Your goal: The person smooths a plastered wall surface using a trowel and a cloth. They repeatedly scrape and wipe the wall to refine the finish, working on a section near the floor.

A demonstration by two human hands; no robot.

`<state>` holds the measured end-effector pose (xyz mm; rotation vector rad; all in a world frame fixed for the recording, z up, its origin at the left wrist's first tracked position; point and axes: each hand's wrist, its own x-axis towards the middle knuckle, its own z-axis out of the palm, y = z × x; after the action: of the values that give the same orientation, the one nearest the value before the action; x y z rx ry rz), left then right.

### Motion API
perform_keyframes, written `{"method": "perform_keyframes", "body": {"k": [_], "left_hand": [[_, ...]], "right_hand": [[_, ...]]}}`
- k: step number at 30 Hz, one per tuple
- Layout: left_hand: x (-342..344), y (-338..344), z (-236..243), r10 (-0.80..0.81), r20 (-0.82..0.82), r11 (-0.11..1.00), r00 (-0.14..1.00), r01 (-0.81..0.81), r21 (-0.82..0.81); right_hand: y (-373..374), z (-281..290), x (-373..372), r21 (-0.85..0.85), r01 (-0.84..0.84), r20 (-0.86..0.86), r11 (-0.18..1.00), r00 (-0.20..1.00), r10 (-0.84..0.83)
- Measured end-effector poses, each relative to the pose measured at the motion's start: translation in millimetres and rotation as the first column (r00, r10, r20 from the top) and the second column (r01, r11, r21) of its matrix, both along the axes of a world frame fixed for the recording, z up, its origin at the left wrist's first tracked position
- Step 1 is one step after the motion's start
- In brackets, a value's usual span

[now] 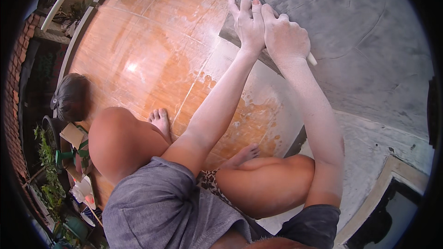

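My right hand (287,40) is closed in a fist over the edge of a grey cement-like surface (355,32). A short pale, handle-like end (312,59) sticks out below that fist; the rest of the thing is hidden under my hand. Right beside it, my left hand (250,26) touches the right one, its fingers stretched out and partly spread over the same surface. Whether the left fingers also press on the held thing cannot be seen. White dust coats both hands and forearms.
Orange floor tiles (138,60) with whitish dust and wet-looking patches lie under my bare feet (159,121). A dark rounded bundle (71,96) sits at the left, near potted plants (48,170) and clutter. A pale-framed dark opening (387,212) shows at lower right.
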<state>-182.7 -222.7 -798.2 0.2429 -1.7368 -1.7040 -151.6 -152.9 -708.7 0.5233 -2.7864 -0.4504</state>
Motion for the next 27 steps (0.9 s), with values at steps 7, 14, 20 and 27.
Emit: {"method": "perform_keyframes", "body": {"k": [7,14,20,27], "left_hand": [[-18,8,22,-0.050,-0.048,0.997,0.998,0.052,0.055],[-2,-2,-6,0.006,-0.011,1.000,1.000,-0.006,-0.024],[-11,11,11,0.012,-0.104,0.996,0.995,-0.020,-0.082],[10,1,-8,0.002,0.113,0.998,0.994,0.005,-0.066]], "right_hand": [[15,12,-6,-0.072,-0.089,-0.185,0.993,0.980,0.074],[-2,-10,-1,-0.008,0.019,0.045,1.000,0.999,-0.019],[15,20,-1,-0.036,0.024,-0.022,0.999,0.999,-0.025],[2,-19,4,0.041,0.031,0.063,0.999,0.997,-0.033]]}}
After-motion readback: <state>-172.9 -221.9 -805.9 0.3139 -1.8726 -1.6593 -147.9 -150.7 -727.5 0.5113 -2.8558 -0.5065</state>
